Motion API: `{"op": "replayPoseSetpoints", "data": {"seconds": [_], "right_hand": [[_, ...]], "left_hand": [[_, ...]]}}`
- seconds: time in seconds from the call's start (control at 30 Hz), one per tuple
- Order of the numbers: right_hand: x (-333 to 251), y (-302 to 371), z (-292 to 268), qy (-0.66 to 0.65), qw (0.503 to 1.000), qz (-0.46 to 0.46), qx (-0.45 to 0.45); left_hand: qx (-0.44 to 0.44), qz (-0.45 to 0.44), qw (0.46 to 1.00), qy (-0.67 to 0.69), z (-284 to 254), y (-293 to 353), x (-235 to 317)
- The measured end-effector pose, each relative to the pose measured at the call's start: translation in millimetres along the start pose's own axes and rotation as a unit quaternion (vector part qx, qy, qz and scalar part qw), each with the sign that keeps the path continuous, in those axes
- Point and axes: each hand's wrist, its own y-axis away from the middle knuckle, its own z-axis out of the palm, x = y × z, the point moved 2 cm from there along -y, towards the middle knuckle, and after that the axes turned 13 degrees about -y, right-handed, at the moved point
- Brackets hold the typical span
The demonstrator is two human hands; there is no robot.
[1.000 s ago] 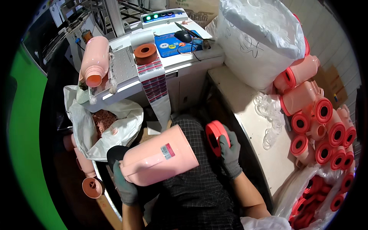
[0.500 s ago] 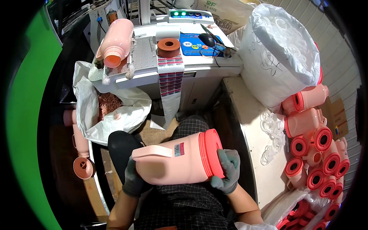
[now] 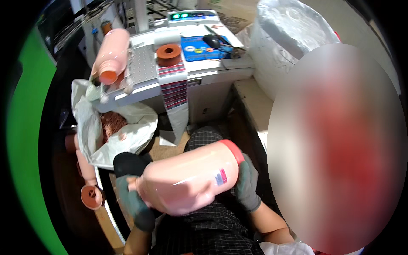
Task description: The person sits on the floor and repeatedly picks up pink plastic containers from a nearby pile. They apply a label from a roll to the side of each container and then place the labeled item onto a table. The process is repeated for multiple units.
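Across my lap I hold a pink plastic jug (image 3: 182,176) lying on its side. A red rim piece (image 3: 231,151) closes its right end, and a small red and white sticker (image 3: 221,177) shows on its wall. My left hand (image 3: 131,197), in a grey-green glove, is closed around the narrower left end. Against the red end presses my right hand (image 3: 247,182), gloved too, its fingers partly hidden behind the jug. The handle seems to point down towards me, smeared by motion.
A white machine (image 3: 140,63) ahead bears another pink jug (image 3: 114,53), a brown tape roll (image 3: 168,55), a label strip (image 3: 175,93) and a blue mat (image 3: 193,47). Below left sits a white sack (image 3: 138,138) of pink scraps. A white sack (image 3: 272,46) stands right; the far right is blurred.
I have turned the jug about its length: its handle went from the top to the lower side, and the sticker moved right. My left hand shifted left to the narrow end.
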Motion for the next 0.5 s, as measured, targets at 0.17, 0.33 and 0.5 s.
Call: {"op": "replayPoseSetpoints", "data": {"seconds": [0.17,0.33,0.5], "right_hand": [[45,10,-67,0.196,0.972,-0.027,-0.128],[26,-9,-74,-0.351,0.893,0.268,0.090],[-90,-8,-201,-0.197,0.923,-0.232,0.234]], "left_hand": [[-0.052,0.324,0.943,-0.054,7,-25,64],[-0.110,0.353,0.928,-0.052,6,-39,65],[-0.152,0.207,0.966,-0.037,46,-38,73]]}}
